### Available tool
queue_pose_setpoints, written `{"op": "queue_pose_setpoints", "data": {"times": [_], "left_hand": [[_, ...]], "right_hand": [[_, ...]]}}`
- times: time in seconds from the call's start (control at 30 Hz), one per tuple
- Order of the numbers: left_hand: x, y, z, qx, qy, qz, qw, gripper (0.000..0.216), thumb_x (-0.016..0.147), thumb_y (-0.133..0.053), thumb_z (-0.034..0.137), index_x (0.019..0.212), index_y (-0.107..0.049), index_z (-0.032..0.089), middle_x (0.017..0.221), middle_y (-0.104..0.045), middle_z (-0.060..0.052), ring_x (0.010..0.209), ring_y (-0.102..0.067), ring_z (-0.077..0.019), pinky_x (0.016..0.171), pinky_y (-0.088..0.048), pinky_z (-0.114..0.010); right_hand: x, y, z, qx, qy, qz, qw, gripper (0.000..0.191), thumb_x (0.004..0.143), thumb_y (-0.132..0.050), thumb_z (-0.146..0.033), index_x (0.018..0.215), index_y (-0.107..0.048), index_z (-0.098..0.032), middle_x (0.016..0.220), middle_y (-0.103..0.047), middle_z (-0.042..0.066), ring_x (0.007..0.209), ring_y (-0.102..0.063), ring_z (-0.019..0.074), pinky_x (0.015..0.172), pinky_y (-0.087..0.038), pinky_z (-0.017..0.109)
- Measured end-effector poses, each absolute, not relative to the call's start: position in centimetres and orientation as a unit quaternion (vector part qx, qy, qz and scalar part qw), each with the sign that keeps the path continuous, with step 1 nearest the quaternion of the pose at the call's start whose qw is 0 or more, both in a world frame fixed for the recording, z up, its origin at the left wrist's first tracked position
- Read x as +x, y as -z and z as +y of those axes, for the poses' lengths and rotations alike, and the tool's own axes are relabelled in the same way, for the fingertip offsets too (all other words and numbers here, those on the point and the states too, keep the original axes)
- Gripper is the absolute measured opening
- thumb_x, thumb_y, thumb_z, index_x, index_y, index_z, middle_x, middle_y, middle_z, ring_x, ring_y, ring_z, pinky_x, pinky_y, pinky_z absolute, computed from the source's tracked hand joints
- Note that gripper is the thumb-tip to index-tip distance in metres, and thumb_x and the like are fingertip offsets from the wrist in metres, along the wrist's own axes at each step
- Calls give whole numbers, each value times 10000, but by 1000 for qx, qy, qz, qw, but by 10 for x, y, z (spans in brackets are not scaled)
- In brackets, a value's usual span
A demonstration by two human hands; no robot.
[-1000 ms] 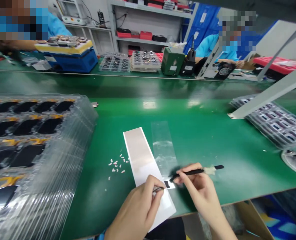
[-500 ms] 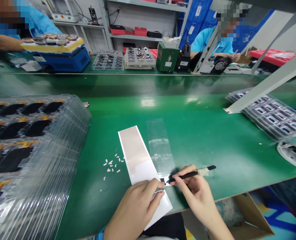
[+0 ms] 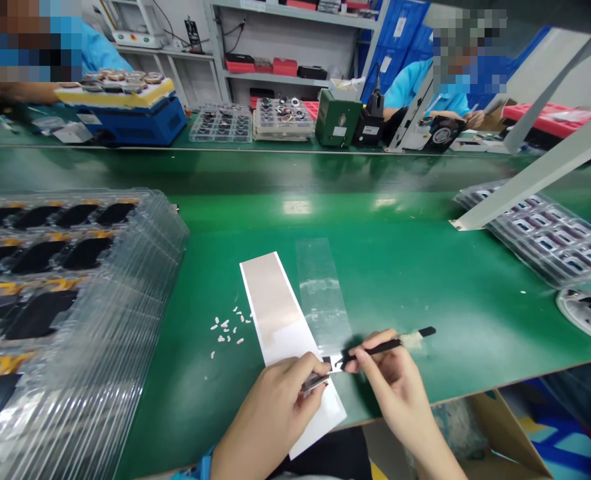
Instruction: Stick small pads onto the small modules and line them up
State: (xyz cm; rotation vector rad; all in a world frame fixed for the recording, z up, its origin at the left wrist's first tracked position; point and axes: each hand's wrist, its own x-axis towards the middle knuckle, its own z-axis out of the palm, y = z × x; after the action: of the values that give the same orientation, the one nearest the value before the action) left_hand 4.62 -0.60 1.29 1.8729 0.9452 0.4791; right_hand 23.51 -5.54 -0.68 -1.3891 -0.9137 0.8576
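My left hand (image 3: 280, 407) rests over the lower part of a white and beige strip sheet (image 3: 270, 287). Pinched between its thumb and index finger is a small flat part with a shiny metallic edge (image 3: 315, 382); its exact kind does not show. My right hand (image 3: 395, 373) grips black tweezers (image 3: 382, 347), their tips pointing left at a small white and black piece (image 3: 336, 363) beside my left fingertips. I cannot tell whether the tips touch it. A clear film strip (image 3: 322, 293) lies just right of the sheet.
Several tiny white scraps (image 3: 225, 327) lie left of the sheet. Stacked clear trays with black screens (image 3: 70, 267) fill the left side. More trays (image 3: 540, 230) and a slanted white post (image 3: 520, 173) stand at right. Two people in blue sit across the bench. An open cardboard box (image 3: 500, 427) sits below.
The tweezer tips have drawn slightly right, away from my left fingertips. The small part in my left hand has tilted, showing more of its shiny face. The whole view has shifted a little.
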Motion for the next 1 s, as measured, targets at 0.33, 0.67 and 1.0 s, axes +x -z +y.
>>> {"op": "queue_pose_setpoints", "data": {"times": [0.33,0.67,1.0], "left_hand": [[47,-19,-3,702,-267,401,524,198,964,-577,241,1039,-760,254,869,-769,-25,683,-659,-164,618,-478,-226],[38,-29,0,703,-307,404,499,254,981,-526,208,1157,-709,205,1038,-726,-79,926,-679,-204,830,-521,-262],[33,-22,4,730,-337,416,424,440,990,-470,188,1423,-542,224,913,-691,-32,737,-633,-149,696,-511,-226]], "right_hand": [[235,-9,-54,-543,-362,-355,669,141,867,-726,-259,895,-593,-222,794,-683,-1,681,-741,163,664,-630,278],[182,-33,-42,-437,-360,-437,699,134,949,-593,-142,973,-610,-273,884,-673,4,856,-762,190,759,-649,343],[165,-38,-30,-373,-319,-482,726,203,958,-533,-49,1028,-563,-238,939,-685,26,952,-758,193,856,-649,349]]}}
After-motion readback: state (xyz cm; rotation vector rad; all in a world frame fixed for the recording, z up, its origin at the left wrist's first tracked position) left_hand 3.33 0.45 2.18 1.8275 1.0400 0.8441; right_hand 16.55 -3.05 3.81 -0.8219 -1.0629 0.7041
